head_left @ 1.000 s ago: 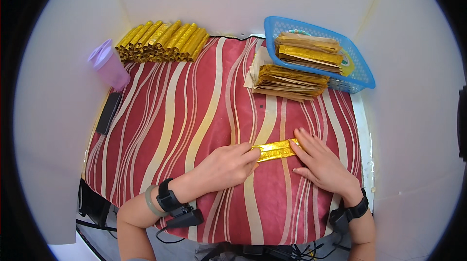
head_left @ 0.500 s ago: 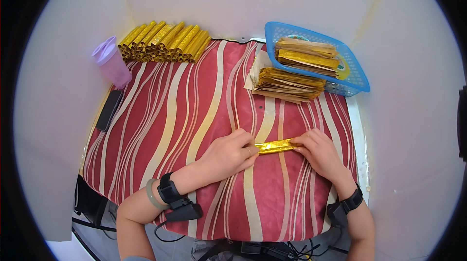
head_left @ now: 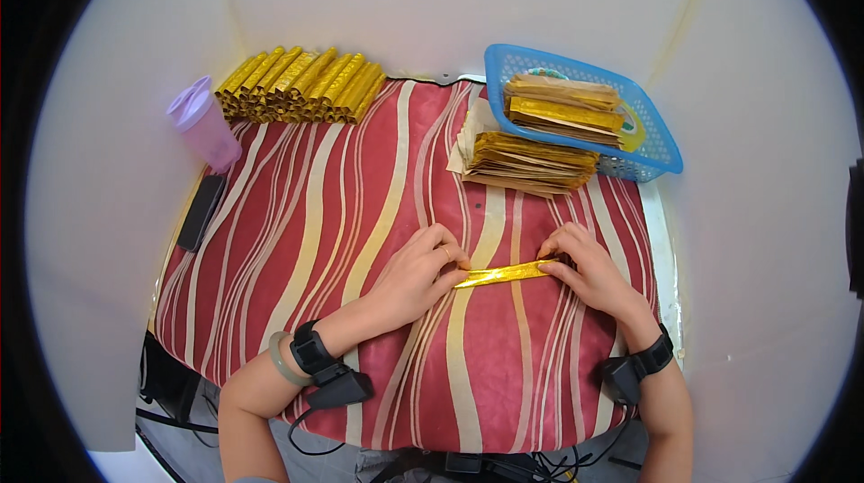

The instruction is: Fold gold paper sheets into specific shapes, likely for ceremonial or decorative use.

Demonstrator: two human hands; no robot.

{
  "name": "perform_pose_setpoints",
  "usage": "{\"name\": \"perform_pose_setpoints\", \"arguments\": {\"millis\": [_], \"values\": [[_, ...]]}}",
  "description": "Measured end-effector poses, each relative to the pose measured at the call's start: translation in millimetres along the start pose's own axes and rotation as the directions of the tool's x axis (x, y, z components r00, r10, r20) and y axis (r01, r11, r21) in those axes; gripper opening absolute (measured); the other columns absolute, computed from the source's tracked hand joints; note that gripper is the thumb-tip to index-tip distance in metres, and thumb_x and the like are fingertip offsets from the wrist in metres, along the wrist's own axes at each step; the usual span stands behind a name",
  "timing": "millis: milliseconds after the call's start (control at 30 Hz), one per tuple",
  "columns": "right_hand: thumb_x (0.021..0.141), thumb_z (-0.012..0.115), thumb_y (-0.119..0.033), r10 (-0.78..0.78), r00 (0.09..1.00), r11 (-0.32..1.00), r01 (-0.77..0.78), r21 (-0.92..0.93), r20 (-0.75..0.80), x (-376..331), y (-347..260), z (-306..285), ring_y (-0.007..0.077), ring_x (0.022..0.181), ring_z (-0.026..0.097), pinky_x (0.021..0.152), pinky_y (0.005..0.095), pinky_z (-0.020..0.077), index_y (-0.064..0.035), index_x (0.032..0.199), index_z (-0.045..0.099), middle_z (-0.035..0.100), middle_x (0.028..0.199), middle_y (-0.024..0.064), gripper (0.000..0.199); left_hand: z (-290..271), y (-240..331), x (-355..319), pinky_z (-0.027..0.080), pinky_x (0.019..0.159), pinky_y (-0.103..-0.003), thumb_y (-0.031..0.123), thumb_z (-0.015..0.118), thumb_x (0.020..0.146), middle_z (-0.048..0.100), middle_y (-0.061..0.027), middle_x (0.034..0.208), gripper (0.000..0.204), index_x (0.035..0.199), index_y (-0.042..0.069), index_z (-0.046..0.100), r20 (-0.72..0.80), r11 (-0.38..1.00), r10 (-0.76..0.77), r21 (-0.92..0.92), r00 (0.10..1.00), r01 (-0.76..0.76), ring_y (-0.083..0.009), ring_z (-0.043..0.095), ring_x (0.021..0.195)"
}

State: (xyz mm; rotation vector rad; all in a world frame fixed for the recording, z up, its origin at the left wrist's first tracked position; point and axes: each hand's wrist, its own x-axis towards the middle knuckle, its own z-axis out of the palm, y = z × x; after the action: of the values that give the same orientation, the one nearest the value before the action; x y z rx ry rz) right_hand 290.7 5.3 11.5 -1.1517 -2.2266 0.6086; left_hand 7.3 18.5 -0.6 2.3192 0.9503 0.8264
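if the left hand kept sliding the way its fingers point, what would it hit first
The left hand points right along the folded gold strip it pinches at one end. Going straight on, it would most likely meet the right hand, which holds the strip's other end. Nothing else shows between them on the striped cloth.

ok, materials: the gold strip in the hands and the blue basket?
Gold strip: looks like thin metallic-coated paper or foil, glossy; it glints and is folded flat, pinched between left hand and right hand. Blue basket: probably moulded plastic, given its uniform colour and lattice walls.
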Motion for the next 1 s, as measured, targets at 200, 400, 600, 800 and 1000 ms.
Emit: {"name": "perform_pose_setpoints", "arguments": {"millis": [200, 400, 600, 800, 1000], "values": [[0.083, 0.067, -0.007, 0.035, 0.998, 0.999, -0.034, -0.019, 0.050, -4, -5, -5, 0.0276, 0.087, 0.050, 0.079, 0.0360, 0.0415, -0.0037, 0.098, 0.061, 0.053, 0.089, 0.0095, 0.016, -3, 4, 1, 0.044, 0.081, -0.034, 0.008, 0.069, 0.083, 0.055, -0.0088, 0.100, 0.020, 0.102, 0.003, 0.068, 0.031, 1.000, -0.008, 0.019, 0.999, 0.008, -0.0235, 0.053, 0.095], [0.077, 0.070, -0.006, -0.187, 0.963, 0.970, 0.149, -0.195, -0.195, -6, -6, -3, 0.0253, 0.083, 0.056, 0.071, 0.0353, 0.0460, -0.0038, 0.088, 0.066, 0.058, 0.088, 0.0065, 0.012, -4, 8, 1, 0.046, 0.071, -0.031, 0.008, 0.075, 0.077, 0.062, -0.0046, 0.088, 0.015, 0.092, 0.004, 0.072, -0.058, 0.995, 0.088, 0.049, 0.994, -0.085, -0.0211, 0.056, 0.084], [0.072, 0.072, -0.006, -0.330, 0.933, 0.890, 0.256, -0.378, -0.145, -8, -6, -1, 0.0214, 0.072, 0.058, 0.063, 0.0320, 0.0495, -0.0064, 0.085, 0.070, 0.061, 0.080, 0.0036, 0.013, -10, 10, 3, 0.048, 0.062, -0.031, 0.008, 0.076, 0.072, 0.060, -0.0034, 0.080, 0.017, 0.087, 0.005, 0.069, 0.044, 0.684, 0.545, 0.554, 0.837, -0.474, -0.0201, 0.058, 0.075], [0.074, 0.068, -0.007, -0.331, 0.939, 0.883, 0.275, -0.381, -0.088, -9, -16, -1, 0.0197, 0.075, 0.057, 0.064, 0.0308, 0.0489, -0.0071, 0.094, 0.071, 0.058, 0.078, 0.0028, 0.020, -8, 3, 3, 0.047, 0.060, -0.033, 0.008, 0.073, 0.074, 0.058, -0.0040, 0.079, 0.018, 0.091, 0.004, 0.068, 0.081, 0.751, 0.527, 0.422, 0.846, -0.508, -0.0206, 0.057, 0.074], [0.074, 0.062, -0.006, -0.293, 0.955, 0.825, 0.276, -0.494, 0.044, -12, -18, 2, 0.0196, 0.078, 0.052, 0.068, 0.0320, 0.0469, -0.0089, 0.111, 0.068, 0.050, 0.081, 0.0030, 0.038, -10, 8, 15, 0.045, 0.064, -0.034, 0.009, 0.071, 0.078, 0.052, -0.0044, 0.075, 0.026, 0.104, 0.006, 0.069, 0.058, 0.911, 0.346, 0.219, 0.937, -0.350, -0.0238, 0.053, 0.073]]}}
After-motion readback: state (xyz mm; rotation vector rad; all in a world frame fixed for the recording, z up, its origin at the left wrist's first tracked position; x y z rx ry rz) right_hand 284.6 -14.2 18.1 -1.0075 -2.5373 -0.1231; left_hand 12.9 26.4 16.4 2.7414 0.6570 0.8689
